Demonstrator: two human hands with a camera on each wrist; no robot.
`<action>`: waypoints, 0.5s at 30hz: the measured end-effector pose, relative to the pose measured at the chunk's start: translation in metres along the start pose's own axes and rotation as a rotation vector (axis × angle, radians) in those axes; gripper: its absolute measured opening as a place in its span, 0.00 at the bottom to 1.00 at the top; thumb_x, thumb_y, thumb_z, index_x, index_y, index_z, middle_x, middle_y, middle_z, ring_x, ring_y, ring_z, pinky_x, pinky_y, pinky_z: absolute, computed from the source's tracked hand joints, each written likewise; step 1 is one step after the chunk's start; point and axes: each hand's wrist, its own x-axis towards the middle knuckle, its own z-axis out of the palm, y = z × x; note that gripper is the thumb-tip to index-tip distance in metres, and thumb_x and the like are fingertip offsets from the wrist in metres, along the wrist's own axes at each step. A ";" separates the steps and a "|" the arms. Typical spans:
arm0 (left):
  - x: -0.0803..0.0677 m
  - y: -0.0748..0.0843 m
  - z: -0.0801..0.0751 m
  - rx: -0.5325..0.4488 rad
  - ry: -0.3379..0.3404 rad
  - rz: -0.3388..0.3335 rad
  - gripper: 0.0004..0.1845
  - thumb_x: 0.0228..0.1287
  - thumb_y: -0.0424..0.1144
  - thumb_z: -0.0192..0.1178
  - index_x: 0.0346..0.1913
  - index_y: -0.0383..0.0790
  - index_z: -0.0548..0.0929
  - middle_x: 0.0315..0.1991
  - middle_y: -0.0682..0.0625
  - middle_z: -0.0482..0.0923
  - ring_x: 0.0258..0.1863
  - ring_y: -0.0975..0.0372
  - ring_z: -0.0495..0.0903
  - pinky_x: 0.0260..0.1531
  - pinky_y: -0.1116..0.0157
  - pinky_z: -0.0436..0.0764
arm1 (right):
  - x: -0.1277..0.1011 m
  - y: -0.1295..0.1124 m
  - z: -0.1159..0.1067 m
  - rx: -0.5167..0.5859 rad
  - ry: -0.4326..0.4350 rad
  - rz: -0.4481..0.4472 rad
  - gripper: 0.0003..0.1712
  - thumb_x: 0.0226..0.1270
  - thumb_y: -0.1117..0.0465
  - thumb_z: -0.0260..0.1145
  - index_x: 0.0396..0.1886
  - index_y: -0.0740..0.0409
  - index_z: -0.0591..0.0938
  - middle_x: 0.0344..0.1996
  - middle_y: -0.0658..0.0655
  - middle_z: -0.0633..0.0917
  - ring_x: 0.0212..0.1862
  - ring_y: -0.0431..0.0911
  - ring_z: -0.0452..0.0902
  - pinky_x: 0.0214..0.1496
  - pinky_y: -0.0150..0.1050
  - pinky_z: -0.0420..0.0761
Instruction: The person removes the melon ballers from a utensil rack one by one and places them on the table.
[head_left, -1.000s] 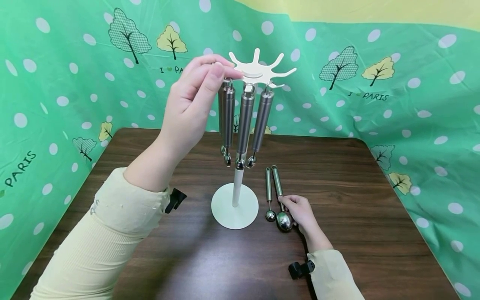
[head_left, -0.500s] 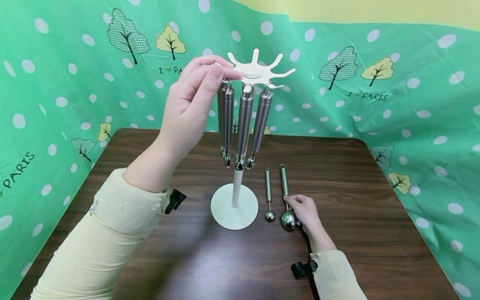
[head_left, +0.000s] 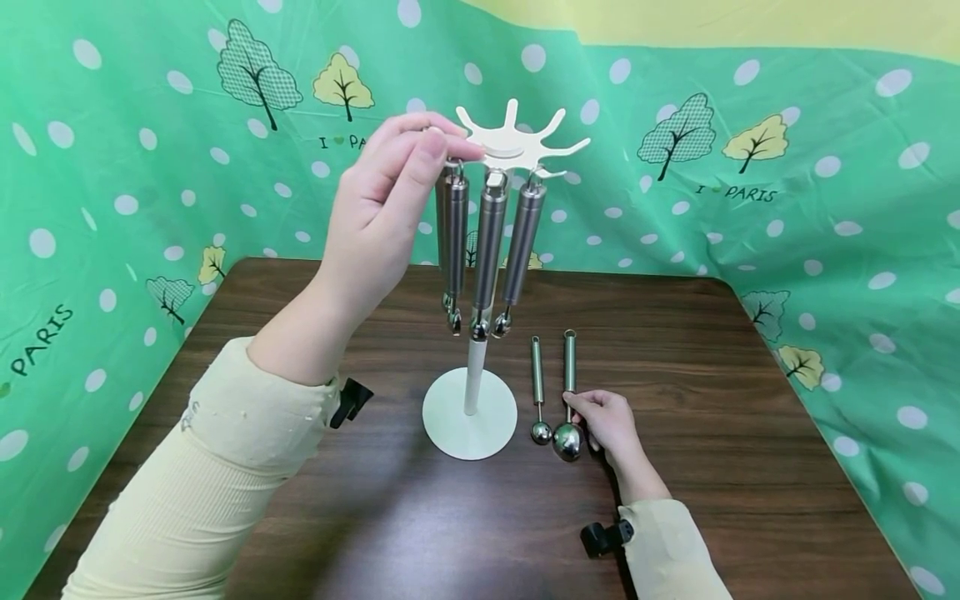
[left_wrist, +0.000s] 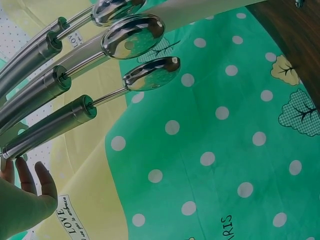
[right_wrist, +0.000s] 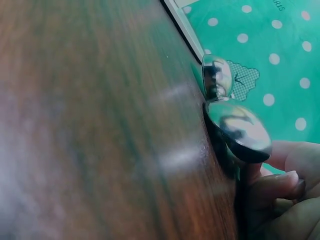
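Note:
A white rack (head_left: 517,146) with a spoked top rises from a round base. My left hand (head_left: 382,183) pinches the left edge of its top, where part of a spoke is hidden behind the fingers. Several steel spoons (head_left: 491,242) hang from it by their handle loops; the left wrist view shows their rounded bowls (left_wrist: 132,37). Low on the right, my right hand (head_left: 606,421) pinches the neck of a larger steel spoon (head_left: 568,442) lying on the table. Left of that lies a smaller steel spoon (head_left: 537,375), its bowl close beside the larger one.
The brown wooden table (head_left: 675,350) carries the rack's round base (head_left: 450,425), just left of the two lying spoons. Behind and beside the table hangs a green dotted cloth (head_left: 637,233) with printed trees. A black camera (head_left: 603,539) sits at the right cuff.
My right hand has swung the larger spoon's handle rightward, away from the smaller spoon, then brought its bowl slightly back left. The left hand and rack stay as they were.

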 end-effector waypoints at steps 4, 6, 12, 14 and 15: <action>0.000 -0.003 0.000 0.019 0.000 0.028 0.17 0.76 0.33 0.46 0.46 0.29 0.85 0.50 0.44 0.78 0.56 0.63 0.73 0.59 0.64 0.72 | 0.000 0.000 0.001 0.014 0.017 0.003 0.20 0.67 0.55 0.66 0.45 0.70 0.83 0.12 0.45 0.76 0.06 0.35 0.57 0.08 0.29 0.62; 0.000 -0.004 0.000 0.023 0.000 0.036 0.17 0.76 0.33 0.46 0.47 0.29 0.85 0.50 0.44 0.78 0.56 0.63 0.73 0.59 0.64 0.72 | 0.000 0.001 0.001 0.018 0.021 -0.001 0.20 0.67 0.55 0.66 0.45 0.70 0.82 0.12 0.46 0.75 0.06 0.35 0.57 0.08 0.29 0.61; -0.001 -0.004 0.000 0.027 0.000 0.028 0.17 0.76 0.33 0.46 0.47 0.29 0.85 0.50 0.45 0.78 0.56 0.63 0.72 0.58 0.64 0.72 | 0.001 0.002 0.002 0.029 0.031 -0.009 0.19 0.66 0.55 0.67 0.45 0.69 0.81 0.11 0.45 0.74 0.05 0.35 0.57 0.07 0.29 0.61; -0.001 -0.005 0.000 0.028 0.000 0.027 0.17 0.76 0.33 0.46 0.47 0.29 0.85 0.50 0.45 0.78 0.56 0.63 0.72 0.58 0.64 0.72 | 0.001 0.002 0.002 0.049 0.036 -0.010 0.19 0.66 0.55 0.67 0.44 0.68 0.80 0.11 0.45 0.73 0.05 0.35 0.56 0.07 0.29 0.61; 0.000 -0.004 0.000 0.031 0.000 0.026 0.17 0.76 0.34 0.46 0.47 0.29 0.85 0.50 0.45 0.78 0.56 0.63 0.72 0.58 0.64 0.72 | 0.001 0.002 0.002 0.064 0.037 -0.011 0.18 0.66 0.55 0.68 0.44 0.68 0.79 0.11 0.45 0.73 0.05 0.35 0.56 0.07 0.29 0.61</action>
